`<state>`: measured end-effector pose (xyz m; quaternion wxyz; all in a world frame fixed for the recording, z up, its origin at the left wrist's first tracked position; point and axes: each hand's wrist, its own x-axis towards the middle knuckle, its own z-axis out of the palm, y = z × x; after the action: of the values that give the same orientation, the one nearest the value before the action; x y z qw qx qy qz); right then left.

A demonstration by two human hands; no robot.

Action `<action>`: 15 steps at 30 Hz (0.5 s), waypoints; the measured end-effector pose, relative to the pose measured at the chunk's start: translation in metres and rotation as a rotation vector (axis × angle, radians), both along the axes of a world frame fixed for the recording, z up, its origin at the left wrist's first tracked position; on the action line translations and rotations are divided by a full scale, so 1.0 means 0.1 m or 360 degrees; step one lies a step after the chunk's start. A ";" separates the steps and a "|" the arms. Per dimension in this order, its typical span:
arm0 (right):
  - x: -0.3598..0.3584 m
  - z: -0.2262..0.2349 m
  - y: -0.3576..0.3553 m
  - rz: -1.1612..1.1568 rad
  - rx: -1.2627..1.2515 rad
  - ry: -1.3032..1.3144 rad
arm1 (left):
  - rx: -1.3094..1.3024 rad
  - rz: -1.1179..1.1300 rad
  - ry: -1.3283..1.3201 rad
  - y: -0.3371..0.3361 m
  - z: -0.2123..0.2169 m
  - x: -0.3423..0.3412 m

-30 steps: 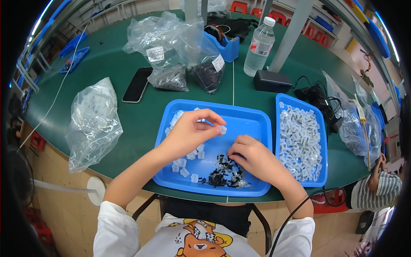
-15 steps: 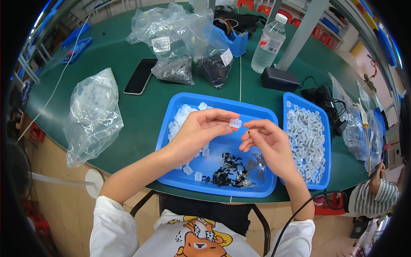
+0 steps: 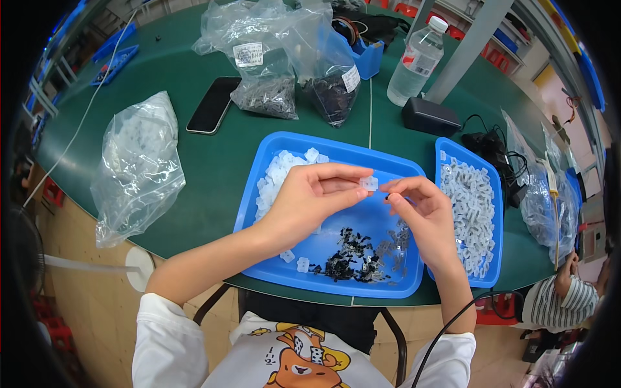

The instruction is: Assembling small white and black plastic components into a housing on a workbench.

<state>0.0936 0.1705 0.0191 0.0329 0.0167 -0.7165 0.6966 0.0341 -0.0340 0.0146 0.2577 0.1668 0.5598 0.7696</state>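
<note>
Between the thumb and fingers of my left hand (image 3: 320, 193) is a small translucent white plastic piece (image 3: 369, 183). My right hand (image 3: 422, 205) is beside it, its thumb and fingertips pinched on a tiny black part (image 3: 387, 197), its shape too small to make out. Both hands are over a blue tray (image 3: 349, 289). More white plastic pieces (image 3: 275, 178) are heaped in the tray's left part. Toward its front right lie small black parts (image 3: 346, 262) and, next to them, small grey parts (image 3: 396, 242).
A second blue tray (image 3: 497, 226), filled with white pieces, stands at the right. Behind are a phone (image 3: 212, 105), bags of grey parts (image 3: 265, 97) and dark parts (image 3: 331, 97), a water bottle (image 3: 416, 61) and a black box (image 3: 430, 116). A clear bag (image 3: 139, 168) lies left.
My right hand has come closer to the white piece in my left hand, its fingertips now almost against it. The view has shifted slightly.
</note>
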 end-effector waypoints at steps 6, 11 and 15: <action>0.05 0.06 -0.06 -0.0031 -0.0009 -0.0114 | -0.0056 -0.0006 0.0014 0.01 -0.04 0.03; 0.07 -0.01 -0.11 -0.0061 0.0076 0.0049 | 0.0032 -0.0069 0.0000 0.02 -0.06 0.06; 0.08 -0.06 -0.13 -0.0163 0.0166 0.0179 | 0.0058 -0.0105 0.0060 0.06 -0.07 0.06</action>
<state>0.1020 0.1577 0.0129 0.1077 0.0208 -0.7488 0.6537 0.0396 -0.0284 0.0080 0.2692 0.2045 0.5446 0.7675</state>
